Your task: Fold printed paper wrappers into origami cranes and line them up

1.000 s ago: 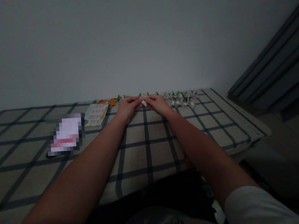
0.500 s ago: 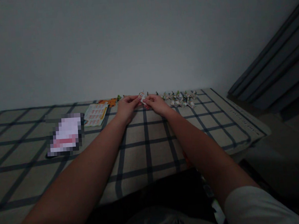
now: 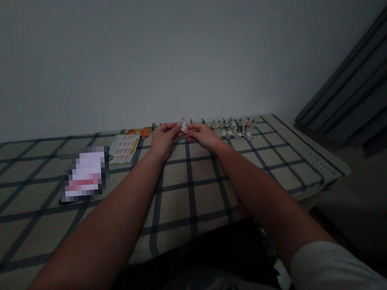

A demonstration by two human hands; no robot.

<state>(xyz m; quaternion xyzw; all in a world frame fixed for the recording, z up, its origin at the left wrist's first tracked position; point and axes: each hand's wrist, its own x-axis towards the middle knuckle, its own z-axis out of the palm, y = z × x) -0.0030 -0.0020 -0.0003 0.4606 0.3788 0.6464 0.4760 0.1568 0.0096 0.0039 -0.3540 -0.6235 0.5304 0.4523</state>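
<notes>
A small folded paper piece [image 3: 183,124], white with reddish print, stands upright between my two hands above the far part of the table. My left hand [image 3: 162,139] pinches its left side between thumb and fingers. From the right, my right hand [image 3: 203,135] has its thumb and fingertips closed on the lower right edge of the same paper. Its finer folds are too small to make out. Several folded paper pieces [image 3: 233,128] with pointed tips sit grouped to the right of my right hand.
A checked cloth [image 3: 177,194] covers the table, which meets a pale wall [image 3: 188,53]. Left of my hands lie a printed calendar sheet [image 3: 124,149], an orange item [image 3: 140,133] and a blurred-out phone-like device [image 3: 85,173]. A dark curtain [image 3: 356,78] hangs at right.
The paper between my fingers has turned slightly and stands more upright. My right fingertips have shifted a little lower on it; both arms stay in place.
</notes>
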